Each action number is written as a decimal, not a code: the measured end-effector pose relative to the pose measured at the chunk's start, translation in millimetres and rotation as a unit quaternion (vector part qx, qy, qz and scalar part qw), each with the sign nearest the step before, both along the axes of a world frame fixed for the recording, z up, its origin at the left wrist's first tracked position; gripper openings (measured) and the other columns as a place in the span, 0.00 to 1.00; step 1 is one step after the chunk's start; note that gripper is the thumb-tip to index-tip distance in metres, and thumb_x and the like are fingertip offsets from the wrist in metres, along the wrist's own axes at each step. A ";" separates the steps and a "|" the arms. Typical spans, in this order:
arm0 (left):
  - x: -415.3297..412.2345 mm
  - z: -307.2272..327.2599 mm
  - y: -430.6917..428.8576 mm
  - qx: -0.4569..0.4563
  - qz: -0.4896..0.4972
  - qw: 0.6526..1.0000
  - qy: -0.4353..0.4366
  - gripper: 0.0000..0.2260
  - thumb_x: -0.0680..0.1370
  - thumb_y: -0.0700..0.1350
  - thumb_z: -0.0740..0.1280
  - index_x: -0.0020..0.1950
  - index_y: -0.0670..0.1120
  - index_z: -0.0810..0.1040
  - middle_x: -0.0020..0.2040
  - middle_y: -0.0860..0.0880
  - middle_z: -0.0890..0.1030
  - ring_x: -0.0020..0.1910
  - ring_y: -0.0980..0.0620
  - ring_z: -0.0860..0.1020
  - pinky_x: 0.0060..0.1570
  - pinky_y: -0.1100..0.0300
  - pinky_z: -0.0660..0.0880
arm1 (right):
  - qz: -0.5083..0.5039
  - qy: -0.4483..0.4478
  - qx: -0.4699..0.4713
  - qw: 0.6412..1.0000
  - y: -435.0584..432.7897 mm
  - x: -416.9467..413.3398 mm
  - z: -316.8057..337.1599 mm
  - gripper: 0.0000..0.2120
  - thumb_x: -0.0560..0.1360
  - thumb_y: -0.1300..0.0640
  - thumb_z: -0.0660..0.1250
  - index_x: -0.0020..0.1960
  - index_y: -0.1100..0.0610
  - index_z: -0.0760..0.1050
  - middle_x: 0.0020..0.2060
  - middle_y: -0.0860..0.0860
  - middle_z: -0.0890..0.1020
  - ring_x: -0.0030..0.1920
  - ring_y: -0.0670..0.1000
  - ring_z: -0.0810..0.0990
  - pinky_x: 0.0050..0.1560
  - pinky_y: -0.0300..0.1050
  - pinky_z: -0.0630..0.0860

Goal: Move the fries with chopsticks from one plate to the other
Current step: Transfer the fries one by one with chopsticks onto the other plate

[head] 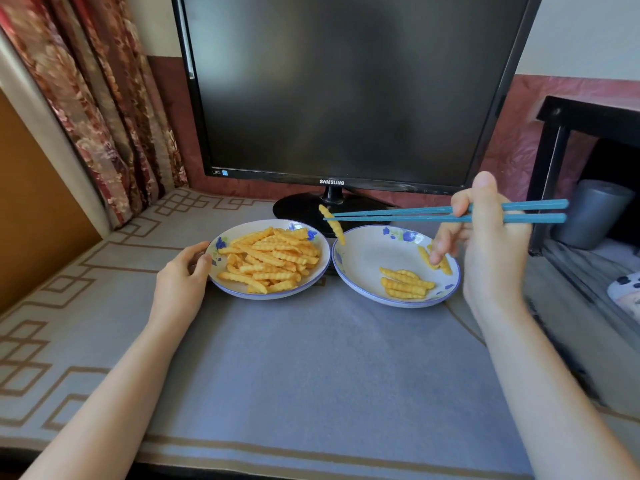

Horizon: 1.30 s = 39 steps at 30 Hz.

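Two white plates with blue flowers stand side by side on the table. The left plate (pixel 317 271) holds a heap of crinkle-cut fries (pixel 270 259). The right plate (pixel 363 258) holds several fries (pixel 405 284) near its front and right side. My right hand (pixel 491 244) grips a pair of blue chopsticks (pixel 398 214) that point left. Their tips pinch one fry (pixel 334 225), which hangs in the air over the gap between the plates, at the right plate's left rim. My left hand (pixel 181 277) holds the left plate's left rim with curled fingers.
A black monitor (pixel 346 88) on a round stand (pixel 294 206) rises just behind the plates. A patterned cloth (pixel 86 271) and a grey mat (pixel 311 358) cover the table. A curtain (pixel 104 98) hangs at the left. A black shelf (pixel 554 168) with a grey cup (pixel 592 213) stands at the right.
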<state>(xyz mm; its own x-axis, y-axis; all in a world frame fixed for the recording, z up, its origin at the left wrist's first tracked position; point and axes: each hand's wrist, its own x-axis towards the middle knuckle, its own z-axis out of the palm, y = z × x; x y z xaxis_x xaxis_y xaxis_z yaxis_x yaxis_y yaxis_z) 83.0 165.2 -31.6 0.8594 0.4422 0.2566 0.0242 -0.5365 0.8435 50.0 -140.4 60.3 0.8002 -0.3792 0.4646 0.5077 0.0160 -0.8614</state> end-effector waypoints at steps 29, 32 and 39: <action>0.3 -0.1 -0.2 -0.011 -0.002 1.000 -0.005 0.15 0.81 0.43 0.58 0.65 0.46 0.75 0.59 0.47 0.79 0.52 0.56 0.71 0.51 0.63 0.64 | 0.021 0.009 -0.078 0.997 12.9 22.6 -18.8 0.17 0.83 0.55 0.56 0.37 0.59 0.69 0.29 0.55 0.71 0.19 0.51 0.71 0.22 0.35 0.63; -0.1 0.1 -0.4 -0.010 -0.003 1.000 -0.006 0.15 0.80 0.43 0.58 0.65 0.46 0.75 0.59 0.47 0.79 0.52 0.57 0.71 0.51 0.63 0.64 | 0.009 0.001 -0.108 0.994 -10.6 18.3 -10.3 0.18 0.83 0.54 0.56 0.35 0.58 0.69 0.26 0.54 0.70 0.19 0.54 0.69 0.23 0.40 0.64; -0.6 0.1 0.1 -0.003 -0.003 1.000 -0.005 0.15 0.80 0.44 0.58 0.65 0.46 0.75 0.59 0.47 0.79 0.52 0.57 0.71 0.51 0.63 0.64 | 0.006 0.070 -0.125 0.990 -56.8 9.3 6.1 0.18 0.82 0.54 0.55 0.36 0.60 0.69 0.16 0.53 0.70 0.14 0.50 0.65 0.18 0.32 0.59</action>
